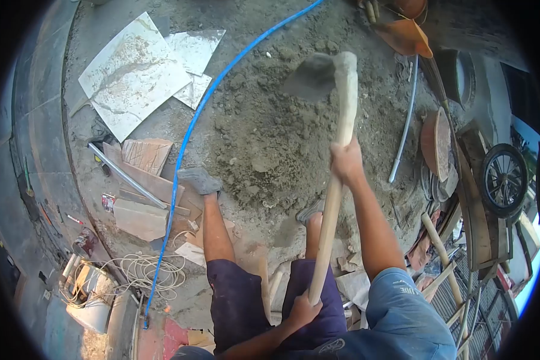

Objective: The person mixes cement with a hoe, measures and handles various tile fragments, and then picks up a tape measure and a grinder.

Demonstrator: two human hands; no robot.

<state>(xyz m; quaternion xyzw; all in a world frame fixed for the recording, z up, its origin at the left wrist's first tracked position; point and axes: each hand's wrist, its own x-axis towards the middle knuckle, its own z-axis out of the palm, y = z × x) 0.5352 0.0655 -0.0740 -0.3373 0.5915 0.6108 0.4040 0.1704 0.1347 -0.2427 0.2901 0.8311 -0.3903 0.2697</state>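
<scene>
A hoe with a long pale wooden handle (324,243) slants up across the head view, its dark, slightly blurred blade (311,77) raised above a patch of loose grey-brown soil (261,141). My right hand (347,161) is wrapped round the upper part of the handle, below the blade. Lower down, near my thigh, my left hand (303,312) grips the handle towards its end. Both feet stand at the near edge of the soil, on either side of its lower part.
A blue hose (193,120) runs along the soil's left side. Broken white tiles (135,75), a metal tube (128,175) and coiled cord (144,273) lie to the left. At the right are a pale pipe (407,120), an orange scoop-like piece (405,37) and a spoked wheel (504,180).
</scene>
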